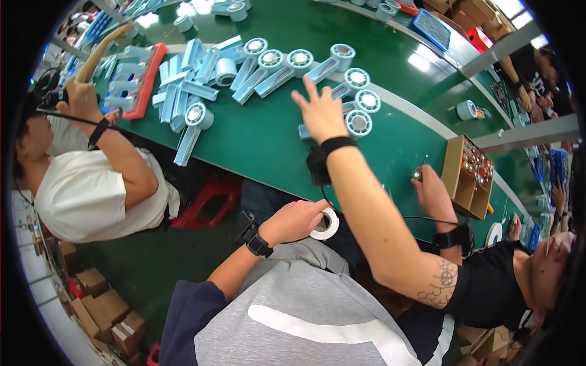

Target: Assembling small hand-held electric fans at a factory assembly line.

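Observation:
My left hand (292,221) is closed around a roll of white tape (328,224) in front of the table's near edge. Farther right, above the green tabletop (262,146), my right hand (434,194) pinches a small metal piece (417,175) with a thin dark stem. Its forearm is partly hidden behind a co-worker's arm. Next to this hand is an open cardboard box (452,174) with dividers and several small metal parts. Light-blue plastic housings with round slotted heads (300,59) lie in a curved row farther off.
A co-worker's tattooed arm (372,207) reaches across from the right, its spread hand (323,116) over the housings. More light-blue pieces (189,79) are piled at left, beside a red rack (149,82). Another person in white (97,195) works at the left.

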Demonstrator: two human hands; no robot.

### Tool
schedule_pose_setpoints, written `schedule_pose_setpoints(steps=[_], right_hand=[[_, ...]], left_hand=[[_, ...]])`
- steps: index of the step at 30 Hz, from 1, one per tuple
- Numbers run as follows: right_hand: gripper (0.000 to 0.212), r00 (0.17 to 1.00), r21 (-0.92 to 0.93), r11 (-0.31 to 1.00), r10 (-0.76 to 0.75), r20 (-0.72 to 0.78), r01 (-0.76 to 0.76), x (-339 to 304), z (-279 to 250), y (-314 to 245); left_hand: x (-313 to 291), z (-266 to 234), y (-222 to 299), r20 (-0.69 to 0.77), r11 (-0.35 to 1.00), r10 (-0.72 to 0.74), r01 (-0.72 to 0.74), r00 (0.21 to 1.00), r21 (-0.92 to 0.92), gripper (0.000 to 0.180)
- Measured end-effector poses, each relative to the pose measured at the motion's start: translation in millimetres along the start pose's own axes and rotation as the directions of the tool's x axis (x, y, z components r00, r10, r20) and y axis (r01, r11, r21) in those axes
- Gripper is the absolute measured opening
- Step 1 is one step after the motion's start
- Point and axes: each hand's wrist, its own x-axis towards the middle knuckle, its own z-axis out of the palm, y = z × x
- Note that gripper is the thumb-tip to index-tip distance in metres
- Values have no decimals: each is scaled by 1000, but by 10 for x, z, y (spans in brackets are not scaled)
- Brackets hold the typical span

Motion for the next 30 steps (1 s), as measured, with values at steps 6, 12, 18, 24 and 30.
schedule_pose_setpoints(steps=[6, 12, 18, 24, 30], right_hand=[[44, 992, -99, 995, 44, 120, -32, 319, 162, 306], [22, 993, 0, 999, 35, 109, -35, 203, 136, 502], [17, 999, -71, 996, -42, 35, 45, 62, 164, 696], [27, 980, 81, 992, 83, 182, -99, -2193, -306, 551], [24, 992, 397, 917, -8, 125, -43, -2211, -461, 561]], left_hand=[[-422, -222, -174, -170, 892, -165, 73, 971, -446, 34], [-793, -168, -348, -483, 774, -294, -91, 825, -627, 32], [-722, -332, -310, -595, 788, -235, -207, 769, -580, 33], [-784, -413, -289, -650, 858, -193, -195, 735, -475, 35], [-456, -474, -298, -612, 858, -73, -264, 788, -442, 37]])
